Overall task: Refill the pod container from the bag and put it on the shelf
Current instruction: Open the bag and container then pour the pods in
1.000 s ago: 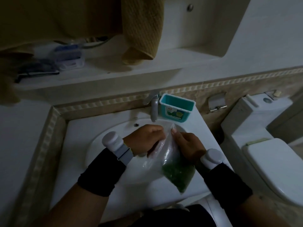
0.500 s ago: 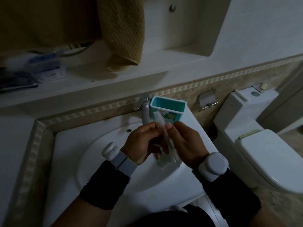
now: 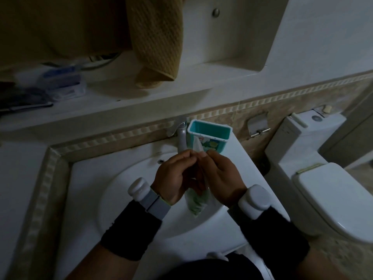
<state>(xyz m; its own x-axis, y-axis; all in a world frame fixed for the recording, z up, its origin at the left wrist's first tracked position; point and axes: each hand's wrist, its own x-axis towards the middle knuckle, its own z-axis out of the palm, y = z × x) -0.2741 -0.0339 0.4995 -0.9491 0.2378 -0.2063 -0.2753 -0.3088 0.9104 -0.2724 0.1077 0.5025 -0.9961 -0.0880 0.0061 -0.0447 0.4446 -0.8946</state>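
A clear plastic bag with green pods in its bottom hangs over the sink basin. My left hand and my right hand pinch its top edge from either side, fingertips almost touching. Just beyond the hands, the teal pod container stands open and upright on the sink's back right corner beside the tap. A white shelf runs along the wall above the sink.
The chrome tap stands left of the container. A mustard towel hangs down over the shelf. A clear box with blue contents and dark items sit at the shelf's left. A white toilet is at the right.
The bag has turned edge-on and been lifted closer to the container, both hands drawing together at its top. The view has shifted slightly.
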